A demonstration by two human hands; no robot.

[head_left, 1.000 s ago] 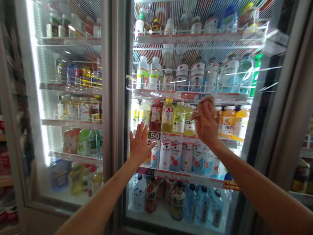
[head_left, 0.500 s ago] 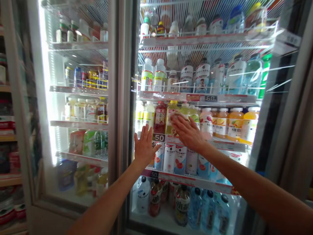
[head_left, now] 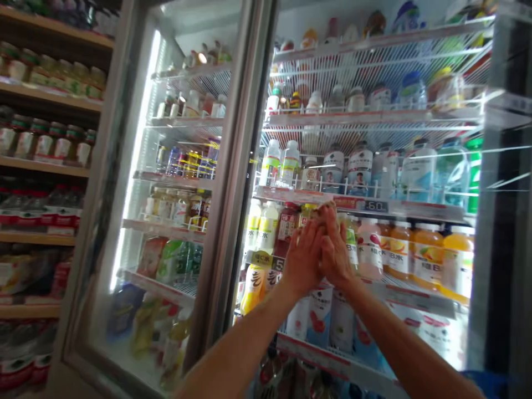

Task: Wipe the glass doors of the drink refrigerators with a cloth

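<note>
A crumpled pinkish cloth (head_left: 326, 208) shows at the fingertips of my two hands, in front of the cooler's glass door (head_left: 266, 138). My right hand (head_left: 336, 252) grips the cloth, its fingers pointing up. Pressed beside it, my left hand (head_left: 305, 257) has its fingers bent against the cloth too. The palms and most of the cloth are hidden between the hands. Behind the glass, a dark red bottle (head_left: 286, 221) and a pale pink bottle (head_left: 369, 249) stand on either side of the hands.
Orange drink bottles (head_left: 428, 252) line the same shelf to the right. A metal door frame (head_left: 226, 183) runs up left of my hands, beside a second lit cooler section. Wooden shelves (head_left: 41, 163) with jars stand at the far left. Something blue (head_left: 486, 382) is at the lower right.
My left hand, spread flat at the left before, has come right to join my right hand at the cloth. The camera view has tilted up and turned left.
</note>
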